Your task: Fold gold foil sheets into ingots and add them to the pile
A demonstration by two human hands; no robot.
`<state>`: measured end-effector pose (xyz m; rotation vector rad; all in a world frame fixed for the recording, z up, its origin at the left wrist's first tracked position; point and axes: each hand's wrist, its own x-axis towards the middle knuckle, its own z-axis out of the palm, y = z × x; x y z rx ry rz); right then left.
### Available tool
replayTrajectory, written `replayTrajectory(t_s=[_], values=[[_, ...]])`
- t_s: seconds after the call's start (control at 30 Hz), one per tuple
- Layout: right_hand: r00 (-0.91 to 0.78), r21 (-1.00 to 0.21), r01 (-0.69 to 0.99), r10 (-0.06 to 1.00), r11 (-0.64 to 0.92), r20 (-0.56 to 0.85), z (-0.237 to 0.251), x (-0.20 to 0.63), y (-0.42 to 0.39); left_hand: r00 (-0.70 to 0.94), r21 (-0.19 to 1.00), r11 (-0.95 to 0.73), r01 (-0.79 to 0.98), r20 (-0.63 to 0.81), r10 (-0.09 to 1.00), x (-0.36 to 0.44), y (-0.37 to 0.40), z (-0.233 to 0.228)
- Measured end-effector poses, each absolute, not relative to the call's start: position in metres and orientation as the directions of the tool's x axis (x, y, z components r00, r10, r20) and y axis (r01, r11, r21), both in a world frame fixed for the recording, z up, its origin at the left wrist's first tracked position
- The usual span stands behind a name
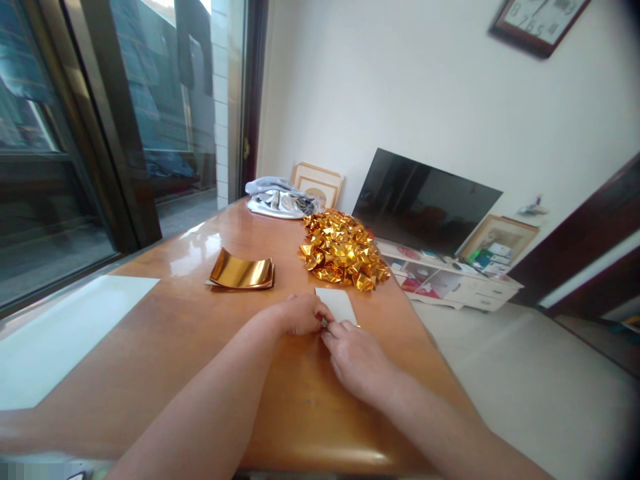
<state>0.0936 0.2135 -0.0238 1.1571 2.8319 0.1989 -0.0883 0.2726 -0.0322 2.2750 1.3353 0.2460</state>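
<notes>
— Where's the sheet being worked on?

— The white-faced paper sheet lies flat on the wooden surface, near the right edge, just in front of both hands. I judge this an early fold — the near edge is being gathered, nothing creased yet.

— And the hands?

— The left hand is curled, fingertips pinching the sheet's near-left corner. The right hand is loosely closed, its fingertips meeting the same edge; the two hands touch. The next move, I'd say, calls for lining the edge up squarely before pressing down.

— What surrounds it?

— At twelve o'clock from the sheet, a heap of folded gold foil pieces. At ten o'clock, a small stack of gold foil sheets, curling upward. Further back — a grey bag. Far left, a large white sheet by the window.
</notes>
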Motion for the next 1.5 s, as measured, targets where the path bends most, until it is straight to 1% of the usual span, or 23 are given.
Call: replayTrajectory(t_s=[0.17, 0.5, 0.87, 1.0, 1.13, 1.27, 1.33, 1.43, 1.5], values=[[-0.705, 0.110, 0.704, 0.709, 0.701, -0.007, -0.019, 0.093, 0.211, 0.508, 0.480, -0.407, 0.777, -0.097, 0.856, -0.088, 0.273, -0.032], [-0.621, 0.052, 0.783, 0.784, 0.620, 0.002, -0.016, 0.119, 0.211, 0.503, 0.465, -0.412, 0.784, -0.087, 0.860, -0.089, 0.274, -0.036], [-0.461, 0.041, 0.887, 0.887, 0.460, 0.037, -0.021, 0.157, 0.219, 0.510, 0.464, -0.420, 0.780, -0.081, 0.856, -0.089, 0.277, -0.036], [-0.453, -0.003, 0.891, 0.889, 0.455, 0.066, -0.019, 0.167, 0.222, 0.505, 0.454, -0.427, 0.782, -0.060, 0.861, -0.090, 0.279, -0.041], [-0.419, -0.086, 0.899, 0.900, 0.430, 0.123, -0.019, 0.167, 0.229, 0.514, 0.448, -0.439, 0.779, -0.056, 0.856, -0.089, 0.279, -0.042], [-0.432, -0.145, 0.877, 0.885, 0.457, 0.173, -0.020, 0.157, 0.240, 0.524, 0.453, -0.452, 0.768, -0.039, 0.851, -0.088, 0.278, -0.039], [-0.448, -0.144, 0.870, 0.878, 0.472, 0.171, -0.021, 0.151, 0.247, 0.533, 0.457, -0.461, 0.761, -0.033, 0.846, -0.087, 0.277, -0.037], [-0.471, -0.145, 0.862, 0.874, 0.485, 0.123, -0.025, 0.145, 0.258, 0.514, 0.476, -0.434, 0.765, -0.045, 0.857, -0.088, 0.276, -0.035], [-0.473, -0.188, 0.856, 0.876, 0.482, 0.092, -0.028, 0.143, 0.265, 0.494, 0.493, -0.405, 0.770, -0.058, 0.867, -0.088, 0.276, -0.036]])
